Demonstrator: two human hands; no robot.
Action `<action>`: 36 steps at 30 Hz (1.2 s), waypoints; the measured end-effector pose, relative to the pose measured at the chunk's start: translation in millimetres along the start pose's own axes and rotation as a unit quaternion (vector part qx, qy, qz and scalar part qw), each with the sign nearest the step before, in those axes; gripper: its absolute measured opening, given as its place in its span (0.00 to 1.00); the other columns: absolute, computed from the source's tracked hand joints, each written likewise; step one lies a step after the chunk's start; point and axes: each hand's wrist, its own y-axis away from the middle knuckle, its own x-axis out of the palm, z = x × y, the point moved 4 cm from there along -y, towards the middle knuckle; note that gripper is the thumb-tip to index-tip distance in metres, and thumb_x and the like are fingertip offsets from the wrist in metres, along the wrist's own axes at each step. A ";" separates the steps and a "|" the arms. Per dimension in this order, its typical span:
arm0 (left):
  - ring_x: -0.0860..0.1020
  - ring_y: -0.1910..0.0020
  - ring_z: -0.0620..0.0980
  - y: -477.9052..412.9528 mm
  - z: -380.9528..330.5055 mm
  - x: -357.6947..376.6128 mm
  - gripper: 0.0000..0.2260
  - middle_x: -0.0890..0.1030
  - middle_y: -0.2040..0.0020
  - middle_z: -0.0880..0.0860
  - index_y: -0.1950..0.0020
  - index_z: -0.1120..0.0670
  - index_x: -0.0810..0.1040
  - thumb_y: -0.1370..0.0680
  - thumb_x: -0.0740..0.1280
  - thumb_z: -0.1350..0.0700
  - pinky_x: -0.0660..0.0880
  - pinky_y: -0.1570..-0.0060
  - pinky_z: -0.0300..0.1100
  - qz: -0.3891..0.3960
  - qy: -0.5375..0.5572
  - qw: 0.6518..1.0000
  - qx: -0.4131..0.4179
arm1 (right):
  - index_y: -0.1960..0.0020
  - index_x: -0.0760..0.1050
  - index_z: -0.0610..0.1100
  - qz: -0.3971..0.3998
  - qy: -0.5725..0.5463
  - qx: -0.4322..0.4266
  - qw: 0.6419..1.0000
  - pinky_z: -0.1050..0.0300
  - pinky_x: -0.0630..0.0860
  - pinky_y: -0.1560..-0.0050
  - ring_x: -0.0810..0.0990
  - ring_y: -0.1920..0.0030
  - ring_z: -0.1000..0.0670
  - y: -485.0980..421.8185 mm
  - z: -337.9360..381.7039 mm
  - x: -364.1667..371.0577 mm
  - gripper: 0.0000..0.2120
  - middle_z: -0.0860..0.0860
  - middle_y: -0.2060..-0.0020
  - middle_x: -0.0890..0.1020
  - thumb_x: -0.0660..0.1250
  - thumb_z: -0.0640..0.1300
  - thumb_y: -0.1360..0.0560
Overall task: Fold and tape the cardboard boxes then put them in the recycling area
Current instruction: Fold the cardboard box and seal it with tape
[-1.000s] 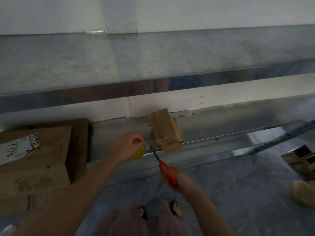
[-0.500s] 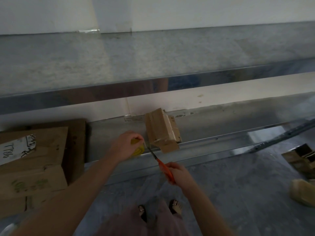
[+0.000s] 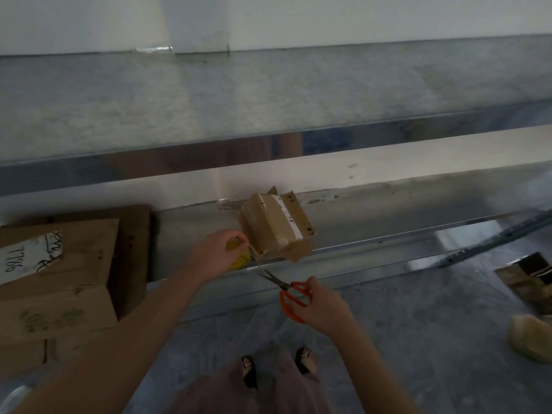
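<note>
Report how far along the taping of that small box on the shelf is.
Done: the small box sits folded on the shelf, tape over it. In hand: the left hand grips the yellow tape roll beside it; the right hand holds orange scissors just below. Whether the strip is cut is unclear. Left: carrying it to recycling.

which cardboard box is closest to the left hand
The small box on the metal shelf, just beyond the left hand holding the yellow tape roll. The big labelled box stands far left; the open box lies far right.
</note>
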 end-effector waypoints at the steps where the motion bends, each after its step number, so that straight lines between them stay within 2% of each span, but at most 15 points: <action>1: 0.75 0.55 0.34 0.9 -1.0 0.4 0.04 0.78 0.56 0.34 0.57 0.37 0.77 0.22 0.65 0.45 0.68 0.58 0.35 0.004 0.002 1.000 0.000 | 0.45 0.66 0.55 -0.004 0.026 0.007 1.000 0.48 0.73 0.41 0.78 0.42 0.47 1.0 -3.8 -2.2 0.28 0.53 0.45 0.79 0.59 0.74 0.33; 5: 0.76 0.54 0.36 4.5 -5.6 3.6 0.03 0.80 0.54 0.37 0.54 0.40 0.78 0.21 0.65 0.46 0.70 0.57 0.36 0.001 0.022 1.000 0.008 | 0.39 0.67 0.53 -0.048 0.084 0.059 0.994 0.46 0.69 0.40 0.76 0.39 0.46 6.0 -22.6 -24.4 0.27 0.51 0.42 0.78 0.62 0.69 0.29; 9: 0.77 0.53 0.38 5.6 -11.1 3.9 0.04 0.80 0.53 0.39 0.50 0.43 0.79 0.21 0.65 0.49 0.68 0.57 0.33 -0.010 0.026 0.999 0.018 | 0.41 0.69 0.50 -0.175 0.039 0.116 0.977 0.46 0.74 0.42 0.78 0.44 0.43 6.5 -52.7 -67.1 0.22 0.48 0.47 0.80 0.69 0.58 0.29; 11: 0.77 0.53 0.38 5.3 -13.1 3.8 0.04 0.80 0.53 0.40 0.50 0.45 0.80 0.21 0.65 0.50 0.69 0.56 0.33 -0.014 0.027 0.999 0.016 | 0.40 0.70 0.47 -0.243 0.017 0.126 0.962 0.45 0.73 0.43 0.77 0.42 0.41 -2.7 -63.8 -86.0 0.21 0.45 0.45 0.80 0.70 0.54 0.29; 13: 0.77 0.53 0.38 4.7 -14.8 4.5 0.04 0.81 0.53 0.40 0.51 0.45 0.80 0.21 0.66 0.50 0.69 0.55 0.32 -0.021 0.035 0.999 0.014 | 0.37 0.70 0.44 -0.270 -0.001 0.132 0.954 0.44 0.70 0.41 0.75 0.39 0.40 -21.9 -69.9 -100.4 0.23 0.43 0.42 0.78 0.70 0.52 0.28; 16: 0.77 0.54 0.36 5.2 -17.7 5.0 0.03 0.81 0.54 0.40 0.52 0.43 0.80 0.22 0.66 0.50 0.69 0.55 0.30 -0.035 0.034 0.999 0.012 | 0.34 0.68 0.42 -0.248 0.003 0.132 0.960 0.42 0.69 0.37 0.72 0.35 0.40 -58.2 -68.0 -107.9 0.26 0.42 0.36 0.75 0.67 0.54 0.25; 18: 0.77 0.54 0.36 6.1 -19.0 5.1 0.03 0.81 0.55 0.39 0.54 0.42 0.79 0.22 0.66 0.49 0.72 0.53 0.35 -0.040 0.033 0.999 0.007 | 0.33 0.67 0.41 -0.234 -0.003 0.130 0.964 0.42 0.69 0.36 0.71 0.33 0.40 -77.5 -64.9 -105.9 0.27 0.42 0.34 0.74 0.65 0.58 0.24; 22: 0.78 0.54 0.38 7.0 -21.6 5.3 0.03 0.81 0.55 0.39 0.52 0.44 0.80 0.22 0.66 0.50 0.75 0.51 0.39 -0.049 0.036 0.998 -0.002 | 0.30 0.65 0.41 -0.231 0.011 0.083 0.969 0.43 0.69 0.35 0.68 0.33 0.38 -101.3 -58.9 -103.3 0.27 0.41 0.33 0.71 0.64 0.54 0.23; 25: 0.77 0.55 0.37 7.4 -24.7 5.5 0.03 0.81 0.55 0.40 0.52 0.45 0.80 0.21 0.66 0.51 0.74 0.52 0.37 -0.058 0.039 0.998 -0.009 | 0.29 0.67 0.43 -0.220 0.073 0.078 0.970 0.45 0.68 0.36 0.66 0.34 0.38 -110.9 -57.3 -106.0 0.27 0.43 0.32 0.66 0.63 0.55 0.23; 28: 0.77 0.57 0.35 8.4 -29.0 6.2 0.03 0.81 0.57 0.39 0.53 0.45 0.80 0.22 0.67 0.52 0.71 0.57 0.31 -0.070 0.056 0.996 -0.015 | 0.28 0.67 0.47 -0.189 0.140 0.088 0.968 0.45 0.67 0.37 0.63 0.32 0.41 -112.8 -58.3 -107.2 0.27 0.46 0.31 0.65 0.60 0.59 0.23; 30: 0.77 0.58 0.35 9.0 -31.4 6.1 0.03 0.81 0.57 0.39 0.53 0.45 0.80 0.22 0.67 0.52 0.70 0.59 0.28 -0.078 0.058 0.995 -0.014 | 0.28 0.66 0.48 -0.195 0.134 0.084 0.968 0.44 0.66 0.35 0.61 0.30 0.42 -107.7 -54.4 -110.4 0.26 0.46 0.30 0.65 0.59 0.58 0.22; 32: 0.77 0.57 0.35 9.6 -32.8 6.6 0.03 0.81 0.57 0.39 0.53 0.44 0.80 0.22 0.67 0.52 0.69 0.59 0.28 -0.079 0.064 0.995 -0.011 | 0.30 0.69 0.47 -0.256 0.083 0.005 0.963 0.43 0.66 0.35 0.64 0.31 0.41 -97.6 -35.8 -116.8 0.21 0.45 0.31 0.69 0.59 0.53 0.21; 34: 0.77 0.56 0.35 10.2 -33.3 7.5 0.04 0.81 0.56 0.39 0.54 0.43 0.80 0.22 0.67 0.51 0.69 0.58 0.27 -0.080 0.073 0.994 -0.007 | 0.35 0.73 0.46 -0.319 0.040 -0.171 0.931 0.43 0.70 0.37 0.70 0.35 0.41 -80.0 1.5 -117.5 0.17 0.44 0.35 0.74 0.60 0.48 0.22; 36: 0.77 0.55 0.36 11.3 -33.2 9.4 0.03 0.81 0.56 0.39 0.54 0.43 0.80 0.22 0.67 0.51 0.70 0.57 0.28 -0.078 0.083 0.993 -0.003 | 0.35 0.73 0.48 -0.317 0.029 -0.322 0.892 0.45 0.71 0.36 0.72 0.34 0.42 -62.0 45.1 -105.0 0.16 0.45 0.35 0.75 0.60 0.48 0.22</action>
